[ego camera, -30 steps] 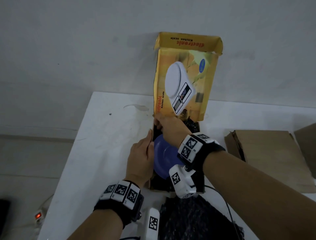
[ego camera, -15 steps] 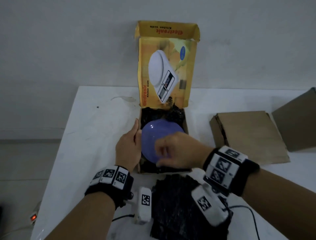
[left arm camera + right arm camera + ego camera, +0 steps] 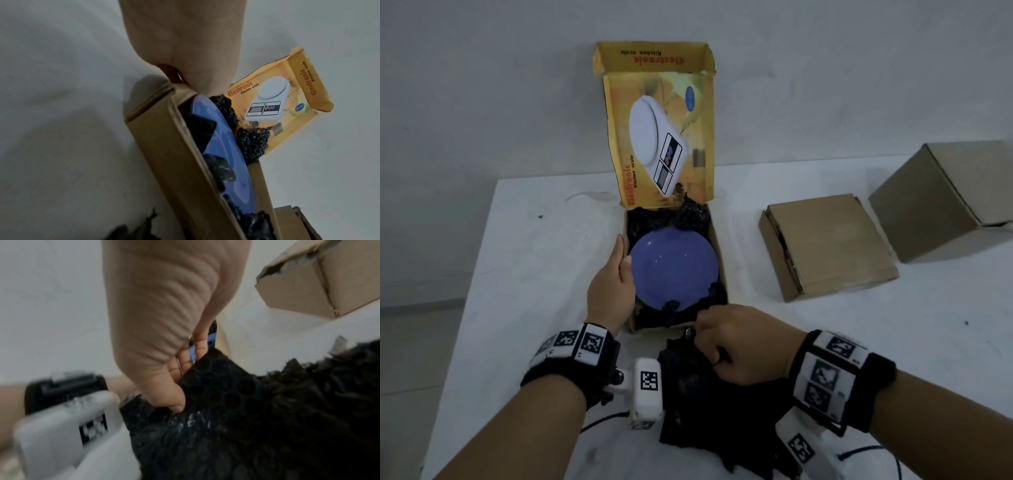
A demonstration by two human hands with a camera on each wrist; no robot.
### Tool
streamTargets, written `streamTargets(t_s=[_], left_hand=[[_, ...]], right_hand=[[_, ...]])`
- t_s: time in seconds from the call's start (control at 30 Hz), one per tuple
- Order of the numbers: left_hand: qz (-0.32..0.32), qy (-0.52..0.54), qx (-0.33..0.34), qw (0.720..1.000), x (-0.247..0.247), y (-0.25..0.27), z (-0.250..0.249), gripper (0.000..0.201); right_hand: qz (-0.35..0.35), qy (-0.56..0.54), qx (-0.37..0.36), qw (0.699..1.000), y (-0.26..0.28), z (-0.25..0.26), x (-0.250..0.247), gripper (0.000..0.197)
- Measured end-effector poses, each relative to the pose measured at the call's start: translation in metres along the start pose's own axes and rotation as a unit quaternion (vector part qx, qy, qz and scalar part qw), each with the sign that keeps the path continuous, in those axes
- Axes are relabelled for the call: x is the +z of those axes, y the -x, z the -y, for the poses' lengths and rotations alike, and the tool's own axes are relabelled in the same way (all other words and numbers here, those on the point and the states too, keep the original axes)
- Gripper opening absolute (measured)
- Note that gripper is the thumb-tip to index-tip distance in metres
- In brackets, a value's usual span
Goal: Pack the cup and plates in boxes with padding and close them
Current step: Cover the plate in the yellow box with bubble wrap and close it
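A blue plate (image 3: 674, 267) lies face down in the open yellow kitchen-scale box (image 3: 717, 246), on black bubble-wrap padding (image 3: 650, 219). The lid (image 3: 661, 137) stands upright against the wall. My left hand (image 3: 623, 255) lies with straight fingers along the box's left wall, thumb touching the plate's rim. In the left wrist view the plate (image 3: 232, 146) sits between padding pieces inside the box (image 3: 174, 154). In front of the box, my right hand (image 3: 709, 339) pinches a loose black bubble-wrap sheet (image 3: 709, 404) on the table. The right wrist view shows the thumb pressed into that sheet (image 3: 246, 418).
A flat brown cardboard box (image 3: 828, 246) lies shut to the right of the yellow box. A taller cardboard box (image 3: 945, 198) stands further right. The white table (image 3: 534, 257) ends at a left edge beside my left arm. A grey wall rises behind.
My right hand left the plate, drew back to the table's front and took hold of the loose bubble-wrap sheet. The left hand stayed at the box's left wall.
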State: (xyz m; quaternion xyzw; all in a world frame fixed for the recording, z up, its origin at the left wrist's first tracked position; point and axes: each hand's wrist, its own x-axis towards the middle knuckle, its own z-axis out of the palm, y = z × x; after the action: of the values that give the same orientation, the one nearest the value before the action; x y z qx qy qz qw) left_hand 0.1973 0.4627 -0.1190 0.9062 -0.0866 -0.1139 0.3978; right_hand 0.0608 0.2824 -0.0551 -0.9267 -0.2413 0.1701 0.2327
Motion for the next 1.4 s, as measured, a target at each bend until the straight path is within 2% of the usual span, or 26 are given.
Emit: streamTargets(t_s=[0.1, 0.23, 0.27, 0.33, 0.37, 0.4, 0.5, 0.67, 0.73, 0.83, 0.87, 0.93, 1.0, 1.07, 1.1, 1.2, 1.27, 1.33, 1.4], left_hand=[[-0.010, 0.001, 0.013, 1.000, 0.000, -0.001, 0.002, 0.048], [-0.016, -0.008, 0.023, 1.000, 0.003, -0.001, 0.004, 0.048], [-0.019, -0.009, 0.025, 0.999, 0.004, -0.002, 0.005, 0.049], [-0.022, -0.005, 0.030, 0.999, 0.004, -0.002, 0.007, 0.049], [-0.023, -0.001, 0.031, 0.999, 0.005, -0.003, 0.008, 0.049], [-0.024, 0.002, 0.031, 0.999, 0.005, -0.003, 0.009, 0.049], [-0.027, 0.010, 0.024, 0.999, 0.006, -0.003, 0.010, 0.049], [-0.035, 0.021, 0.009, 0.999, 0.006, -0.005, 0.005, 0.047], [-0.047, 0.036, -0.009, 0.998, 0.006, -0.011, 0.003, 0.043], [-0.064, 0.062, -0.029, 0.996, 0.009, -0.020, 0.002, 0.039], [-0.071, 0.061, -0.029, 0.995, 0.010, -0.021, 0.003, 0.039], [-0.088, 0.048, -0.020, 0.995, 0.015, -0.020, 0.005, 0.039], [-0.102, 0.037, 0.001, 0.994, 0.018, -0.019, 0.006, 0.042], [-0.103, 0.041, 0.010, 0.994, 0.018, -0.018, 0.007, 0.050], [-0.102, 0.046, 0.006, 0.994, 0.017, -0.018, 0.007, 0.053], [-0.111, 0.048, 0.003, 0.993, 0.017, -0.017, 0.005, 0.053], [-0.119, 0.038, 0.006, 0.992, 0.018, -0.015, 0.002, 0.050], [-0.120, 0.038, 0.007, 0.992, 0.019, -0.014, 0.000, 0.047], [-0.119, 0.036, 0.007, 0.992, 0.020, -0.014, -0.001, 0.050]], right_hand=[[-0.102, -0.105, 0.058, 0.988, 0.003, -0.003, -0.020, 0.021], [-0.208, -0.160, 0.161, 0.952, -0.005, -0.010, -0.034, 0.016], [-0.220, -0.176, 0.180, 0.942, -0.009, -0.010, -0.037, 0.020], [-0.195, -0.194, 0.211, 0.938, -0.016, -0.012, -0.045, 0.071], [-0.168, -0.183, 0.228, 0.942, -0.021, -0.014, -0.047, 0.088], [-0.155, -0.162, 0.240, 0.945, -0.027, -0.017, -0.048, 0.086], [-0.211, -0.091, 0.253, 0.940, -0.045, -0.026, -0.055, 0.034], [-0.309, -0.132, 0.286, 0.897, -0.073, -0.038, -0.074, 0.016], [-0.332, -0.129, 0.272, 0.894, -0.083, -0.040, -0.081, 0.022], [-0.355, -0.236, 0.173, 0.888, -0.105, -0.041, -0.083, 0.032], [-0.364, -0.241, 0.146, 0.888, -0.114, -0.042, -0.082, 0.037], [-0.372, -0.175, 0.117, 0.904, -0.128, -0.045, -0.078, 0.040], [-0.332, -0.071, 0.134, 0.931, -0.139, -0.049, -0.077, 0.039], [-0.249, 0.048, 0.155, 0.955, -0.142, -0.058, -0.075, 0.040], [-0.224, 0.106, 0.147, 0.958, -0.142, -0.063, -0.072, 0.038], [-0.211, 0.224, 0.110, 0.945, -0.138, -0.083, -0.060, 0.026], [-0.161, 0.197, 0.118, 0.960, -0.141, -0.087, -0.059, 0.028], [-0.078, 0.196, 0.135, 0.968, -0.142, -0.090, -0.058, 0.041], [-0.050, 0.174, 0.147, 0.972, -0.143, -0.087, -0.062, 0.045]])
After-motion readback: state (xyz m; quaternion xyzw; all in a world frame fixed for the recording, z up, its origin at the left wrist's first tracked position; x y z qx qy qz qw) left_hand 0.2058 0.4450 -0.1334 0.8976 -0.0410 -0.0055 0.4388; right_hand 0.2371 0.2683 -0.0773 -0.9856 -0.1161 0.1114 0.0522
